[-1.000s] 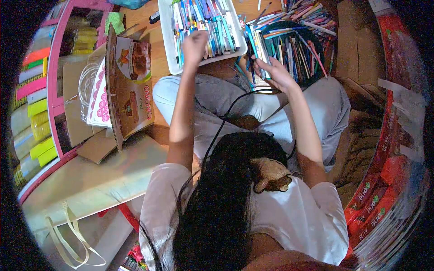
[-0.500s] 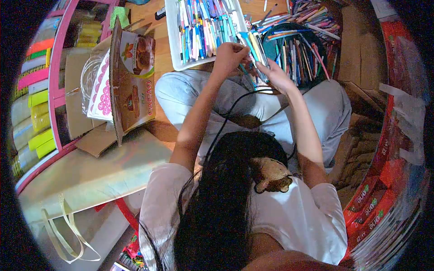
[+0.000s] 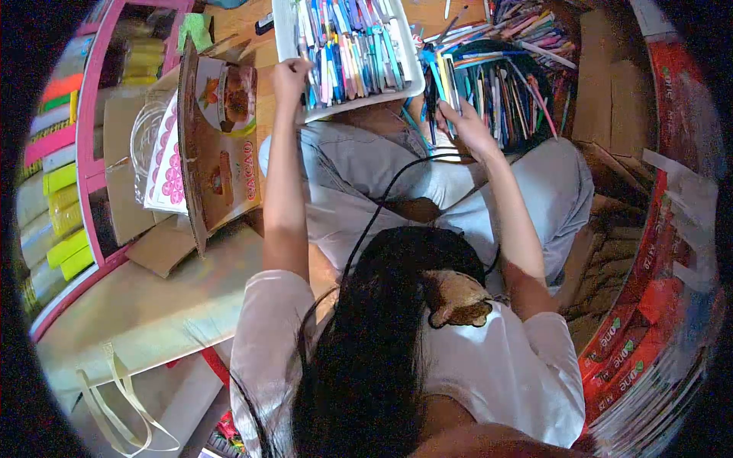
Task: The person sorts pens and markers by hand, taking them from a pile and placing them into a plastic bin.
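Observation:
My right hand [image 3: 467, 128] is closed around a small bundle of pens [image 3: 445, 78], white, yellow and teal among them, pointing away from me. My left hand [image 3: 290, 79] is at the left rim of a white tray [image 3: 362, 104], its fingers pinched together. Whatever they hold is too small to make out against the pens beside them. Rows of many-coloured pens [image 3: 353, 57] fill the tray. Right of the bundle, a dark round container [image 3: 546, 72] holds many more pens and pencils [image 3: 500, 95].
Loose pens [image 3: 534, 34] are heaped behind the round container. An open cardboard box [image 3: 221, 145] stands at left, near a pink-framed shelf [image 3: 95, 145]. Red paper packs [image 3: 611, 336] line the right side. A black cable [image 3: 389, 187] crosses my lap.
My left hand has moved left, away from the bundle, to the tray's left rim. My right hand stays nearly in place, still holding the pens.

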Motion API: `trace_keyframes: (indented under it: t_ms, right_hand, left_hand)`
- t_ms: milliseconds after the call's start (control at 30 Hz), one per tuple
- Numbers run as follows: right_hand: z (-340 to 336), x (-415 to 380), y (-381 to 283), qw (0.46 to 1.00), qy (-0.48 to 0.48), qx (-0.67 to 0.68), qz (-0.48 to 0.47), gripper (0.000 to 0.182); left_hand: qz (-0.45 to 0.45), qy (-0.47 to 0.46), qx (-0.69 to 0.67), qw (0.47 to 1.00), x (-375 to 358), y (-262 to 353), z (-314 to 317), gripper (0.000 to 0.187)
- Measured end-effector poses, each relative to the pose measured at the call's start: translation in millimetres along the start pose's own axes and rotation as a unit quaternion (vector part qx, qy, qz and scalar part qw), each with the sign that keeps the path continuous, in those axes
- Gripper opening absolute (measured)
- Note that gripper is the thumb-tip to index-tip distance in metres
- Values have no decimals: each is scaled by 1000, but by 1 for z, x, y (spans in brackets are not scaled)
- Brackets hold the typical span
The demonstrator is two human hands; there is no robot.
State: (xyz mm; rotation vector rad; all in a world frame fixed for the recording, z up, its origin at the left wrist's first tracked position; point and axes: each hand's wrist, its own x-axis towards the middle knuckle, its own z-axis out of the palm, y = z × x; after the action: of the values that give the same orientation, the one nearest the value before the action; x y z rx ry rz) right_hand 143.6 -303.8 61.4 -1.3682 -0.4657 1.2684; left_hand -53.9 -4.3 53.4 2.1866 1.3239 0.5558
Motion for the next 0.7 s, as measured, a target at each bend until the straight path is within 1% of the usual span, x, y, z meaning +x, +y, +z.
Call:
trace_keyframes:
  t_ms: [33, 133, 167, 267, 300, 367, 400, 467, 533, 567, 600, 667, 700]
  right_hand:
    - [-1, 1, 3, 1000, -1, -7, -1, 20]
    - [-2, 3, 7, 1000, -2, -20, -1, 20]
    - [-1, 3, 7, 1000, 0, -18, -1, 20]
    - [-1, 2, 5, 1000, -21, -18, -10, 20]
    - [0, 2, 2, 999, -30, -19, -15, 20]
    - [4, -3, -4, 1000, -15, -1, 1, 19]
    - [7, -6, -8, 1000, -7, 8, 9, 18]
    - [12, -15, -23, 1000, 2, 10, 22, 23]
    - [21, -25, -39, 999, 26, -13, 38, 27]
    - [21, -25, -39, 996, 32, -72, 39, 34]
    - [16, -18, -28, 997, 0, -66, 25, 34]
    - [4, -2, 5, 997, -59, -54, -5, 36]
    - [10, -8, -1, 998, -26, -61, -13, 29]
  left_hand:
    - [12, -9, 20, 1000, 0, -2, 3, 25]
    - [15, 17, 31, 999, -12, 1, 12, 23]
    - [35, 25, 62, 997, -13, 3, 12, 20]
    - [7, 13, 74, 997, -19, 21, 3, 17]
    - [19, 26, 69, 997, -21, 23, 3, 17]
    - [46, 51, 56, 996, -24, 31, 6, 17]
    - [48, 37, 0, 998, -28, 43, 7, 18]
    - [46, 8, -109, 993, -48, 77, 12, 20]
    - [73, -127, -214, 966, -69, 102, 26, 25]
    - [69, -164, -203, 963, -81, 115, 35, 27]
    - [67, -202, -192, 958, -91, 127, 42, 29]
    - [19, -279, -166, 946, -104, 148, 48, 33]
    - [-4, -316, -152, 937, -106, 153, 49, 35]
